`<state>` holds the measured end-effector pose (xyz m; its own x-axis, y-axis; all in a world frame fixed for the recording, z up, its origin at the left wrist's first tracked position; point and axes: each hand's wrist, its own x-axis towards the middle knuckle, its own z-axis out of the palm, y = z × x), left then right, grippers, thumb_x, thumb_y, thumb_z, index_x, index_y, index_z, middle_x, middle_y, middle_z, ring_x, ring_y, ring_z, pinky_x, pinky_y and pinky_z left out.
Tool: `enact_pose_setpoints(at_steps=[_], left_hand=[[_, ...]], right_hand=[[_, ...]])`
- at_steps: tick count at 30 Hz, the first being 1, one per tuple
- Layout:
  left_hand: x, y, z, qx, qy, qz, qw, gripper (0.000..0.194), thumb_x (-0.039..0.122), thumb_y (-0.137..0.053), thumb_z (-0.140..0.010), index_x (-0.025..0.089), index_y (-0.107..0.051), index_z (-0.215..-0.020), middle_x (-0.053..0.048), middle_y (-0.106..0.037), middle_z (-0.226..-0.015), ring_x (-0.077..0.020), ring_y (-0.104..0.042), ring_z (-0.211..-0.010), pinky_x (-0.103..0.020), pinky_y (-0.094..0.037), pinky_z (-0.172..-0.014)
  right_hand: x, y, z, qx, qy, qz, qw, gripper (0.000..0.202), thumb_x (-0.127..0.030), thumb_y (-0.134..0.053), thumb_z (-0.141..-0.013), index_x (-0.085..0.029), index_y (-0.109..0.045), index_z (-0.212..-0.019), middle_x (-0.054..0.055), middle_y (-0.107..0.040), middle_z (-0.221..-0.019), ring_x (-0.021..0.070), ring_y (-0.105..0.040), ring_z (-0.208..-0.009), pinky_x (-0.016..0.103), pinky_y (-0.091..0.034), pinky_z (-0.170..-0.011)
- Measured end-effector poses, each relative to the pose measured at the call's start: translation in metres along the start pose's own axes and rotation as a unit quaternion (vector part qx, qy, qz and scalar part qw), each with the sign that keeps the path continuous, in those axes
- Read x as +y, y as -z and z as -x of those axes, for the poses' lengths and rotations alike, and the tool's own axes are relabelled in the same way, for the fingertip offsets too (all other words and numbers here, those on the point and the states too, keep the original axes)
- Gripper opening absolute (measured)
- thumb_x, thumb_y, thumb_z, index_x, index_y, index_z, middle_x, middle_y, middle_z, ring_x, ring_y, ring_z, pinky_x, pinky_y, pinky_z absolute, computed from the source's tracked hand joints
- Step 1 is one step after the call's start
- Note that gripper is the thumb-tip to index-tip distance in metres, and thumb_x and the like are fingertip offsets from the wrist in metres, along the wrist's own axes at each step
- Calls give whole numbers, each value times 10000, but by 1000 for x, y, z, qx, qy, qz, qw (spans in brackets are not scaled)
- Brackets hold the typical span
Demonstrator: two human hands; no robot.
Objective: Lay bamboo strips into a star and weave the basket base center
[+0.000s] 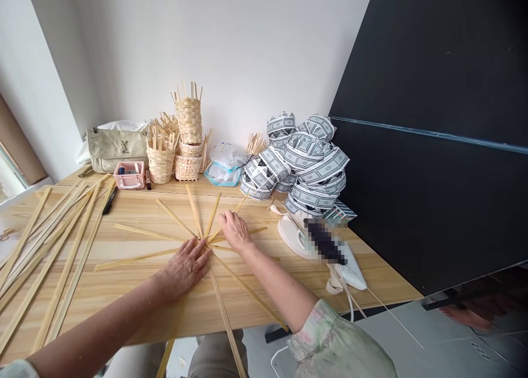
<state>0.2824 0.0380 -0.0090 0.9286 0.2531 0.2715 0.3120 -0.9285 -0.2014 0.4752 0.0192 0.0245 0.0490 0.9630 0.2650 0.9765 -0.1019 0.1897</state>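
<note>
Flat bamboo strips lie on the wooden table, crossing at one point and fanning out like spokes. My left hand rests flat over that crossing, fingers stretched out and pressing on the strips, so part of the centre is hidden. Just right of it, my right hand is closed, its fingers bent around a bamboo strip that points to the back right. The fingertips are partly hidden. Two long strips, one of them a bamboo strip, reach past the table's front edge toward my lap.
Loose bamboo strips cover the table's left side, near a black marker. Behind stand a pink basket, a handbag, woven baskets and a pile of patterned paper bands. A black panel borders the right.
</note>
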Motion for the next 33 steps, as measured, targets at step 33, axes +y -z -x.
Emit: enact_pose_setpoints(at_steps=[33], left_hand=[[-1, -1, 1, -2, 2, -12, 1000, 390, 322, -358, -881, 168, -429, -1231, -154, -403, -1306, -304, -349, -1201, -454, -288, -936]], right_hand=[[-15, 24, 11, -168, -12, -173, 970, 108, -121, -525, -703, -194, -604, -704, -9, -621, -695, 115, -519, -648, 205, -303, -541]])
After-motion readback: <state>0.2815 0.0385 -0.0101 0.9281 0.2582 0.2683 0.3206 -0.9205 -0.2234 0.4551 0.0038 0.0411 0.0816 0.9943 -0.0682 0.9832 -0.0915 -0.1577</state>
